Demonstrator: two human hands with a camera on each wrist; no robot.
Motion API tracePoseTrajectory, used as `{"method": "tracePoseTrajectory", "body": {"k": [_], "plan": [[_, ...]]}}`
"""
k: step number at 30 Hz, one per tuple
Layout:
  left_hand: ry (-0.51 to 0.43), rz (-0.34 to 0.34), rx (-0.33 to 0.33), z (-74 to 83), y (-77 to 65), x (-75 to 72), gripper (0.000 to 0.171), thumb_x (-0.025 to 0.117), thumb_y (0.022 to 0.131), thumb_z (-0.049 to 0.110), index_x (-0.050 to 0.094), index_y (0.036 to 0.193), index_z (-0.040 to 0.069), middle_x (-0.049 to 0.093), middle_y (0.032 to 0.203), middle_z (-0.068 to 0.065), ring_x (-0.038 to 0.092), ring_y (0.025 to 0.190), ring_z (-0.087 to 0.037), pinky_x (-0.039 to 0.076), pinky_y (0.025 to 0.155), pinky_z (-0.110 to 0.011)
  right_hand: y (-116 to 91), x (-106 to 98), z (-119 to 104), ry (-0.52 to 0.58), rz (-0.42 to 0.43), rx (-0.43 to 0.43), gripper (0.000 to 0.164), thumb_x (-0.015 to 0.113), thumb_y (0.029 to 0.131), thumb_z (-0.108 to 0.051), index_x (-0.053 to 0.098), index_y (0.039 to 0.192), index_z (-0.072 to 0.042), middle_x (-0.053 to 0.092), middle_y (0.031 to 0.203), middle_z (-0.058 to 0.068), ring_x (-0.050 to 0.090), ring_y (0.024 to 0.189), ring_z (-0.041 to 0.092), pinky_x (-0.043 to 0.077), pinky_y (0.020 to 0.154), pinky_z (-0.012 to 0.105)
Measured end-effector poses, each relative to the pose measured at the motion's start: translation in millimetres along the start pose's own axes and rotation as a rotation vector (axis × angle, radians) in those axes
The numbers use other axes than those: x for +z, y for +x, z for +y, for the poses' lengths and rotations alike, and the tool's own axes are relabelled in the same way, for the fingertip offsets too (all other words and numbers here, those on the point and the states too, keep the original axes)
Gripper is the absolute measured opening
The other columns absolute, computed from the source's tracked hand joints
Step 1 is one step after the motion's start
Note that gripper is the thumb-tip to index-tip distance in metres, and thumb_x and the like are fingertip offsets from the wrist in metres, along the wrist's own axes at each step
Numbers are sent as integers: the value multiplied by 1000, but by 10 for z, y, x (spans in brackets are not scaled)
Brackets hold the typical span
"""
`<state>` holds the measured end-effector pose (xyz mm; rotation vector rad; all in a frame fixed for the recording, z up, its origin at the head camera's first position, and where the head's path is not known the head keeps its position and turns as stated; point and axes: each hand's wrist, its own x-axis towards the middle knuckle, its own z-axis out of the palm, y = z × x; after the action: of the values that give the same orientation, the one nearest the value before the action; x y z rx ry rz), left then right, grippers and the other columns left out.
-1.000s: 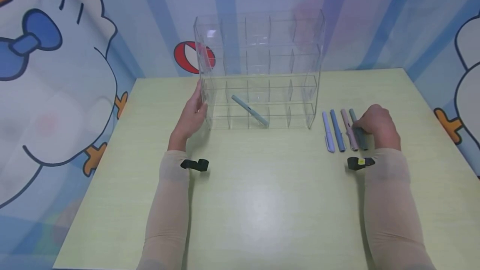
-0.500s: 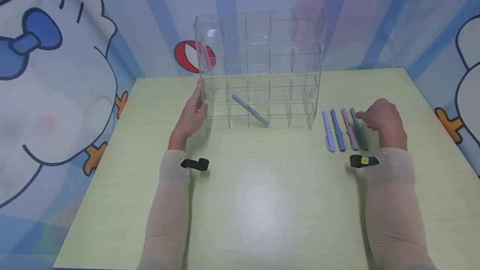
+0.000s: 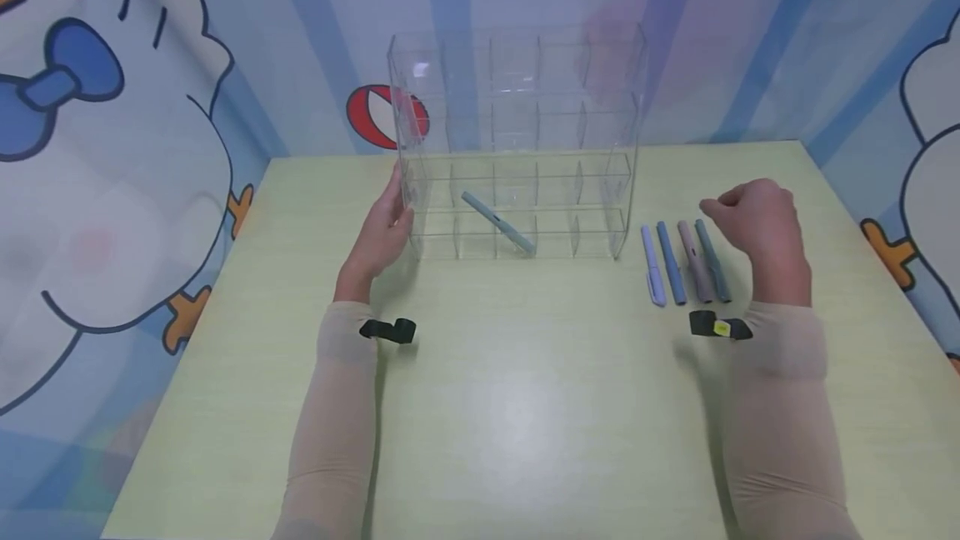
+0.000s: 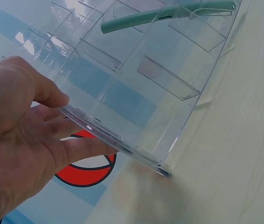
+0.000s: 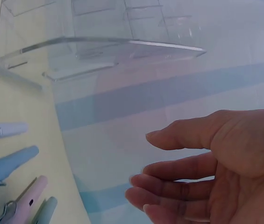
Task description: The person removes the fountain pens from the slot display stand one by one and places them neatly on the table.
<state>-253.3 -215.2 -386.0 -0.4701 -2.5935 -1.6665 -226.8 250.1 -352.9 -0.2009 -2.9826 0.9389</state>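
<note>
My left hand [image 3: 377,238] holds the left side panel of a clear compartment rack [image 3: 517,161]. In the left wrist view its thumb lies on one face of the panel and its fingers on the other. A green pen [image 3: 498,223] with a metal clip leans slantwise in the lower front of the rack. My right hand [image 5: 202,175] hovers past the far ends of the loose pens, fingers loosely bent, nothing between thumb and fingertips. Nearest to it is a dark green pen [image 3: 713,261]; beside that lie a pink pen [image 3: 696,263], a blue pen [image 3: 671,263] and a lavender pen [image 3: 653,267].
The loose pens lie side by side on the pale wooden table [image 3: 517,407], right of the rack. Behind the table's back edge stands a wall [image 3: 697,40] with blue stripes and cartoon figures. Each wrist carries a small black camera.
My right hand has let go of the dark green pen and risen away toward the back of the table. That pen lies in the row. My left hand stays on the rack.
</note>
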Motion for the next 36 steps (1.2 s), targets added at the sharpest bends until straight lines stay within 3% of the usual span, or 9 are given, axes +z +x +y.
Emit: {"method": "tracePoseTrajectory", "body": {"k": [2, 4, 6, 8, 15, 27, 36], "plan": [[-5, -5, 8, -10, 5, -7, 74, 39, 103, -3, 2, 162, 23, 7, 168, -3, 14, 152, -25, 22, 119, -46, -15, 15, -53, 8, 19, -15, 41, 53, 100, -30, 69, 85, 5, 58, 64, 13, 50, 69, 32, 42, 63, 48], [-10, -11, 14, -19, 11, -12, 75, 39, 103, -4, 2, 162, 23, 7, 168, -3, 14, 152, -26, 22, 119, -46, -25, 32, -105, 20, 27, -25, 44, 52, 101, -31, 70, 105, 8, 67, 89, 24, 57, 86, 42, 47, 73, 55], [-15, -13, 11, -23, 15, -18, 74, 39, 103, -3, 2, 162, 22, 6, 168, -2, 14, 152, -26, 22, 119, -45, -26, 62, -173, 49, 26, -33, 49, 50, 101, -32, 65, 121, 10, 64, 114, 31, 57, 105, 47, 47, 83, 60], [-16, -10, 15, -34, 14, -20, 74, 39, 103, -3, 2, 162, 21, 7, 168, -2, 14, 152, -25, 22, 119, -46, -23, 96, -256, 91, 19, -51, 52, 50, 102, -34, 60, 129, 9, 59, 125, 32, 56, 112, 46, 47, 89, 60], [-21, -12, 37, -46, 16, -29, 71, 37, 104, -1, 0, 162, 18, 6, 168, -6, 15, 151, -28, 21, 118, -49, -25, 292, -624, 176, 54, -181, 45, 54, 100, -30, 66, 125, 5, 65, 117, 25, 62, 102, 38, 50, 82, 52], [-18, -6, 33, -25, 0, -14, 74, 39, 102, -4, 3, 162, 19, 7, 168, -5, 13, 152, -27, 20, 119, -47, 49, 862, -1194, 168, -50, -466, 29, 63, 97, -12, 69, 118, 7, 71, 108, 22, 67, 96, 33, 54, 84, 46], [-29, -4, 44, -31, 9, -10, 73, 39, 102, -4, 3, 162, 19, 7, 168, -3, 12, 152, -25, 20, 119, -48, 114, 1216, -1484, 198, -102, -498, 31, 66, 95, -11, 68, 119, 7, 70, 114, 19, 69, 97, 29, 56, 85, 40]]}}
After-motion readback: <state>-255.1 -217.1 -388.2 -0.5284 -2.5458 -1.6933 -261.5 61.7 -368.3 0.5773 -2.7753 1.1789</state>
